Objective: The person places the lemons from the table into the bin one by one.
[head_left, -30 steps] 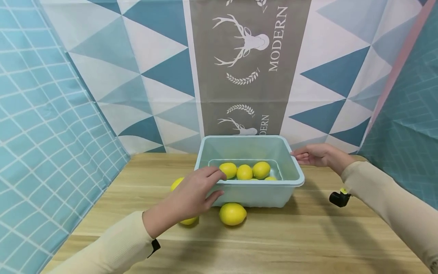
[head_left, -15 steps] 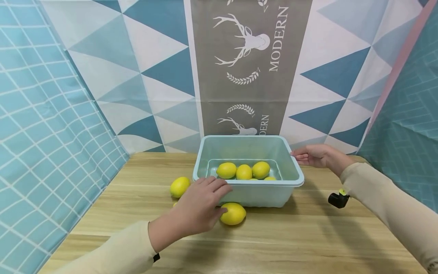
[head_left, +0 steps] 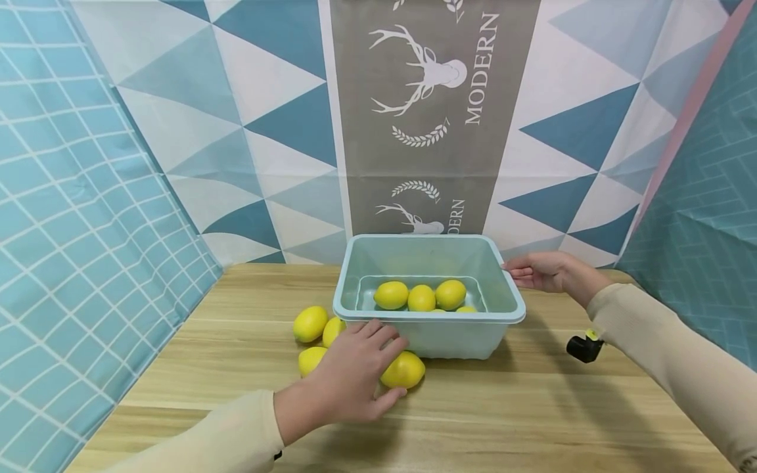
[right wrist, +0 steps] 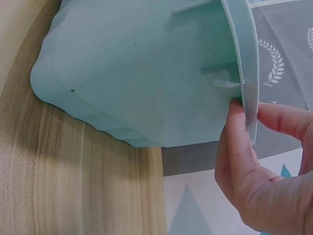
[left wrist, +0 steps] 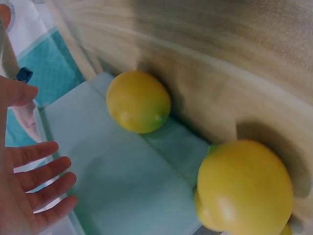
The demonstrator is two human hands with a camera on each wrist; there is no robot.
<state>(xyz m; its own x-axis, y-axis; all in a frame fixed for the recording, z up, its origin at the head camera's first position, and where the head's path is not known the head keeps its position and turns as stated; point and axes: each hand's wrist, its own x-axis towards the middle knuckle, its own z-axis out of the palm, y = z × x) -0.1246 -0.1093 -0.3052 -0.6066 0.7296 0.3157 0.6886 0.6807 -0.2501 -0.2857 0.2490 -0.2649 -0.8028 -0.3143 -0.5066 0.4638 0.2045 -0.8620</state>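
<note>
A pale blue plastic bin stands on the table with several lemons inside. My right hand pinches its right rim between thumb and fingers, as the right wrist view shows up close, with the rim in that grip. In front of the bin lies a single lemon. Over its left side hovers my left hand, fingers and thumb spread, holding nothing. The left wrist view shows a gap between the left hand and that lemon.
Left of the bin lie more lemons: one at the back, one by the bin corner, and one nearer, partly behind the left hand. Patterned cloth hangs behind the wooden table.
My left hand has come down and right from the bin's front left rim to the single front lemon, uncovering the lemons on the left. The right hand stays on the rim.
</note>
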